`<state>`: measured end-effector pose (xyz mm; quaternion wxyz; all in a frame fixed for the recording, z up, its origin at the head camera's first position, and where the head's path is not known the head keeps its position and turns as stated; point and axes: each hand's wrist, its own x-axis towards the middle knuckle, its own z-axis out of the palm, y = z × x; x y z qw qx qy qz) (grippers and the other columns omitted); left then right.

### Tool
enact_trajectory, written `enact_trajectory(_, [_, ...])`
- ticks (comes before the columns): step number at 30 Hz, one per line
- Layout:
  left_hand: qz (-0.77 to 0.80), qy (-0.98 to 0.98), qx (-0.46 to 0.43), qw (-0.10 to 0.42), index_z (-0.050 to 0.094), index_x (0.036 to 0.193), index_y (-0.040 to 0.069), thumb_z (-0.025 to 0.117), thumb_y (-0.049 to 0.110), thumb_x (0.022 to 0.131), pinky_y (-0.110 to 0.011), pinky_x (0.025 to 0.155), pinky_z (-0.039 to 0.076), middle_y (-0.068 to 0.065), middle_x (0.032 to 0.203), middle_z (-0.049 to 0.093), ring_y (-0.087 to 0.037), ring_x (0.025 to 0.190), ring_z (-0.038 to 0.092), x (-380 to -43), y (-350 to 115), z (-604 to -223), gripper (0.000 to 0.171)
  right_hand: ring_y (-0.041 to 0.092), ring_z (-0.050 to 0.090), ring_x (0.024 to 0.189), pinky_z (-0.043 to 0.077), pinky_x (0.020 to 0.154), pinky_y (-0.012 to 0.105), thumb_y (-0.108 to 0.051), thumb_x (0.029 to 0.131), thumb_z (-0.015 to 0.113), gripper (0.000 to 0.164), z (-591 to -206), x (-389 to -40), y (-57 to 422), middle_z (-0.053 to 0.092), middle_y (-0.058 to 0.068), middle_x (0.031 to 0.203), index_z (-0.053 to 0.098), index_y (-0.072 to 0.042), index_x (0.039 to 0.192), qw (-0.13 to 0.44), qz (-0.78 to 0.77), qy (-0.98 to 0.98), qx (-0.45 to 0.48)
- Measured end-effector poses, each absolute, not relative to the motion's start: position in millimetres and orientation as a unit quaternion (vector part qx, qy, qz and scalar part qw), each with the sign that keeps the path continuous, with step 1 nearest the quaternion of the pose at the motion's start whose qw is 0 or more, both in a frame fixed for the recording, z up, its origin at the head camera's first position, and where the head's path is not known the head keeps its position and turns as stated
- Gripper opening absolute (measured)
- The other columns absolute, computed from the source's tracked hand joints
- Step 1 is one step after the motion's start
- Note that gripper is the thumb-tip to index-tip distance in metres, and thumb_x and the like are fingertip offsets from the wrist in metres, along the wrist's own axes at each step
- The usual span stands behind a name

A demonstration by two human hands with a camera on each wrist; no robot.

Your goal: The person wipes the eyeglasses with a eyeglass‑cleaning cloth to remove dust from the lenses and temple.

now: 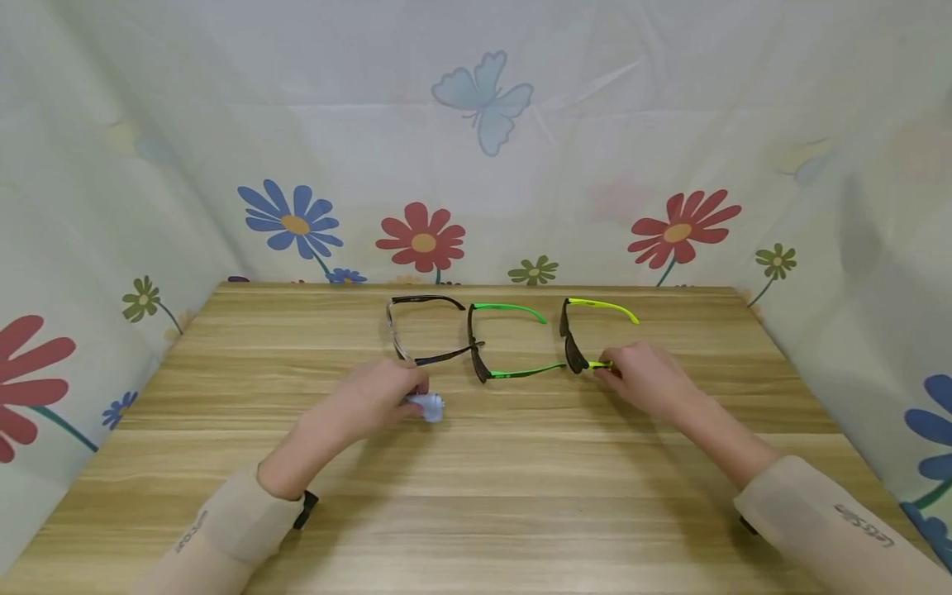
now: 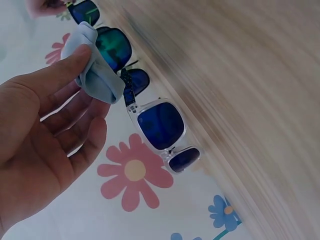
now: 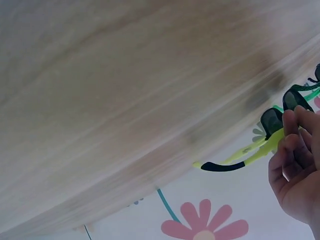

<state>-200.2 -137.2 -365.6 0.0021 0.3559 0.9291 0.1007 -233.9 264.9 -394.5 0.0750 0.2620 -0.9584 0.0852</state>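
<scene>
Sunglasses with yellow arms end a row of three, lenses toward nine o'clock, arms spread toward three; I cannot tell whether they rest on the table or hang just above it. The right hand, coming in from four o'clock, grips their near arm between thumb and fingers. At their eight o'clock, the left hand pinches a pale blue cloth. Toward nine lie a green-armed pair, then a clear-framed pair. A flowered backdrop stands at twelve. The step looks like wiping work on the yellow pair, either picking up or setting down; next probably calls for bringing cloth to lens, or a gentle release.
</scene>
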Motion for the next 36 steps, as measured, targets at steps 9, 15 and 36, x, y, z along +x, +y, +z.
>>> enact_trajectory(9, [0.116,0.925,0.361,-0.007,0.07,0.097,0.011,0.083,0.019,0.089,-0.03,0.071,0.054,0.002,0.094,0.067,-0.011,0.08,0.062,-200,-129,-367,0.017,0.008,0.046,0.052,0.04,0.049,0.029,-0.011,0.091,0.079,0.011,-387,-233,263,0.062,-0.004,0.066,0.074,-0.002,0.091,0.102,0.1,-0.956,0.257])
enact_trajectory(15, [0.133,0.919,0.37,-0.029,0.07,0.101,0.011,0.082,0.018,0.09,-0.028,0.069,0.053,0.001,0.096,0.067,-0.01,0.078,0.061,-201,-125,-370,0.018,0.008,0.046,0.052,0.04,0.05,0.029,-0.011,0.093,0.077,0.012,-381,-230,261,0.062,-0.002,0.066,0.073,0.0,0.093,0.115,0.11,-0.953,0.257])
enact_trajectory(36, [0.235,0.87,0.413,-0.132,0.071,0.105,0.005,0.08,0.012,0.091,-0.026,0.076,0.057,-0.001,0.096,0.068,-0.012,0.085,0.068,-202,-98,-372,0.018,0.011,0.043,0.054,0.041,0.051,0.03,-0.004,0.092,0.077,0.014,-360,-215,249,0.052,-0.003,0.065,0.063,0.0,0.092,0.21,0.142,-0.911,0.325])
